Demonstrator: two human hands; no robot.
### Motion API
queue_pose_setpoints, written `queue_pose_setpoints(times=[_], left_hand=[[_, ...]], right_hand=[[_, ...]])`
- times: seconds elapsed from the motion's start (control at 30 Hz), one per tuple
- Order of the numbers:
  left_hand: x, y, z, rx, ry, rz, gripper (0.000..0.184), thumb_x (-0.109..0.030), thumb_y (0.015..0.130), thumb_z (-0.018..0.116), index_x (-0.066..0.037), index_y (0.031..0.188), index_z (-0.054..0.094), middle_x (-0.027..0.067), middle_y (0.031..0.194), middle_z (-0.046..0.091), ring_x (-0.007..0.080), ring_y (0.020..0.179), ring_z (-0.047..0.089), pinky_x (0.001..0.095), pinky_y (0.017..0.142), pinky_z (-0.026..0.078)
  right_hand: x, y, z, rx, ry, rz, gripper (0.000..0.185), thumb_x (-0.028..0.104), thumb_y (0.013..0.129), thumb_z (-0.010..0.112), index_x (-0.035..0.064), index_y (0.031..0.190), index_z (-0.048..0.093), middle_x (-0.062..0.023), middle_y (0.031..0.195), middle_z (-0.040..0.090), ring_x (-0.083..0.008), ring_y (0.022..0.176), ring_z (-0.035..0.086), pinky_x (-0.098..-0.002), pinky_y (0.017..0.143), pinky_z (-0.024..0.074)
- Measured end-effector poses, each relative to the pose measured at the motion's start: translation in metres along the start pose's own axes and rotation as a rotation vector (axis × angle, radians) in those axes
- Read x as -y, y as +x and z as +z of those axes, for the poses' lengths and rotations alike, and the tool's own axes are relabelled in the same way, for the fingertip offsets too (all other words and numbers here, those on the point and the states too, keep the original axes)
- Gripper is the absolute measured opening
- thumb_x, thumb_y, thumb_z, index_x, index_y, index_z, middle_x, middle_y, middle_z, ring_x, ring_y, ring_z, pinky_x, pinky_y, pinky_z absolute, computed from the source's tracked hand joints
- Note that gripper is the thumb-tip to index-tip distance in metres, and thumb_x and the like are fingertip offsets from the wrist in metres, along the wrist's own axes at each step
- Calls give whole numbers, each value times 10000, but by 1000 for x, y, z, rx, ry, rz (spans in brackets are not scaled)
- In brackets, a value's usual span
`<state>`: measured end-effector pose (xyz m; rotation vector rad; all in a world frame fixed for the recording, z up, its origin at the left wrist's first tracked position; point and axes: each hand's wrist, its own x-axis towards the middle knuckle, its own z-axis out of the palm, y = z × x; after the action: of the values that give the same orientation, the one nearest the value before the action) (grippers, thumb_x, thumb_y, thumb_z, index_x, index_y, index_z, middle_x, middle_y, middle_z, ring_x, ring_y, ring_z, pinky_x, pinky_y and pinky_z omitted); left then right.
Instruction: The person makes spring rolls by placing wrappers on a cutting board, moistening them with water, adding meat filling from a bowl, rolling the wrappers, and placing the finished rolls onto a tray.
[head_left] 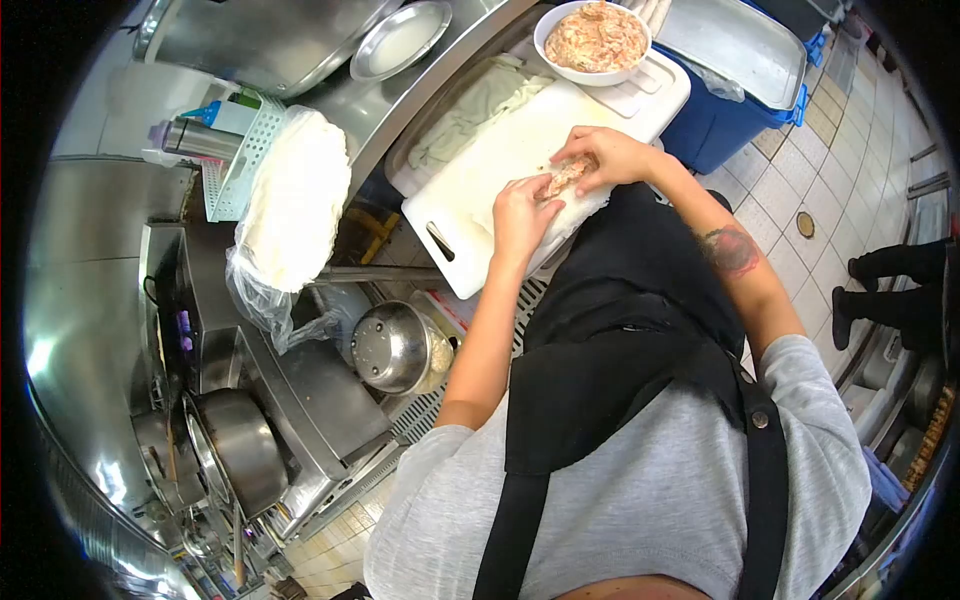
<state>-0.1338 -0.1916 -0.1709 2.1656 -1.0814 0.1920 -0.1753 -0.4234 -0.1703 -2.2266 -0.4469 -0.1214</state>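
Over the near edge of the board (480,185), both hands hold a lump of filling (568,178). The left hand (525,212) has its fingers part-curled, their tips closed on the lump's left end; the right hand (608,160) arches over its right part, thumb and fingers slightly apart with the lump pinched between. A bowl (597,42) of similar mix stands at the board's far right corner. A crumpled cloth (470,115) lies beyond the board's far left side, and a white bundle (297,200) in plastic is well left.
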Motion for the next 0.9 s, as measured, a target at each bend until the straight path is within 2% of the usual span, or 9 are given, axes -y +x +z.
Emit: queue_pose_setpoints(times=[0.17, 0.23, 0.33, 0.47, 0.57, 0.67, 0.77, 0.8, 0.9], left_hand=[[-10, 13, 13, 79, -132, -215, 284, -118, 751, 801, -58, 1027, 766, 182, 954, 732, 253, 801, 722, 334, 746, 555], [-6, 13, 5, 134, -166, -249, 268, -98, 756, 797, -59, 1020, 770, 181, 956, 734, 250, 799, 725, 329, 743, 557], [13, 1, -7, 105, -109, -162, 271, -67, 745, 800, -60, 1015, 774, 168, 960, 739, 224, 799, 724, 310, 743, 557], [18, -14, -26, 153, -138, -377, 382, -52, 721, 818, -73, 1097, 755, 133, 979, 741, 176, 838, 707, 281, 790, 552], [25, -26, -31, 109, -183, -260, 418, -50, 694, 835, -75, 1104, 754, 128, 999, 742, 159, 877, 685, 271, 807, 539], [36, -31, -34, 44, -279, -217, 408, -40, 674, 845, -72, 1073, 766, 108, 972, 741, 134, 840, 644, 267, 774, 518], [38, -26, -27, 16, -164, -77, 375, -32, 675, 839, -64, 1043, 771, 105, 959, 739, 152, 780, 632, 282, 740, 516], [38, -24, -24, 26, -165, -137, 361, -36, 676, 838, -56, 1030, 771, 108, 962, 739, 161, 777, 634, 286, 737, 518], [31, -20, -17, 53, -144, -271, 337, -44, 681, 834, -37, 1011, 767, 122, 980, 739, 192, 798, 652, 297, 741, 530]], right_hand=[[-17, 2, 10, -40, 150, 112, 290, 186, 717, 830, 96, 987, 778, -58, 867, 670, -204, 802, 654, -317, 744, 528], [-15, 2, 7, 9, 148, 103, 288, 134, 735, 821, 68, 1010, 766, -60, 910, 649, -195, 848, 643, -306, 779, 514], [-7, -2, 1, -16, 76, 32, 293, 104, 739, 815, 55, 1023, 758, -63, 954, 634, -203, 877, 637, -311, 807, 509], [-13, 0, 5, 39, 36, 106, 382, 128, 695, 843, 73, 1061, 748, -63, 1014, 619, -233, 923, 625, -333, 843, 502], [-16, 1, 7, 42, 68, 164, 466, 167, 655, 868, 93, 1096, 736, -63, 1035, 610, -248, 969, 612, -346, 872, 488], [-5, -3, 5, 13, -21, 54, 505, 206, 632, 879, 126, 1108, 733, -52, 1046, 614, -263, 1018, 606, -353, 863, 481], [37, 2, 12, -51, -374, 90, 458, 239, 634, 872, 140, 1063, 745, -34, 1058, 624, -269, 1021, 614, -345, 828, 486], [35, 6, 19, -18, -371, 90, 475, 303, 628, 865, 171, 1066, 739, -11, 1077, 631, -268, 1047, 613, -374, 810, 485], [4, 19, 36, 60, -232, 131, 532, 357, 615, 864, 190, 1100, 720, -1, 1094, 630, -252, 1081, 608, -435, 821, 477]])
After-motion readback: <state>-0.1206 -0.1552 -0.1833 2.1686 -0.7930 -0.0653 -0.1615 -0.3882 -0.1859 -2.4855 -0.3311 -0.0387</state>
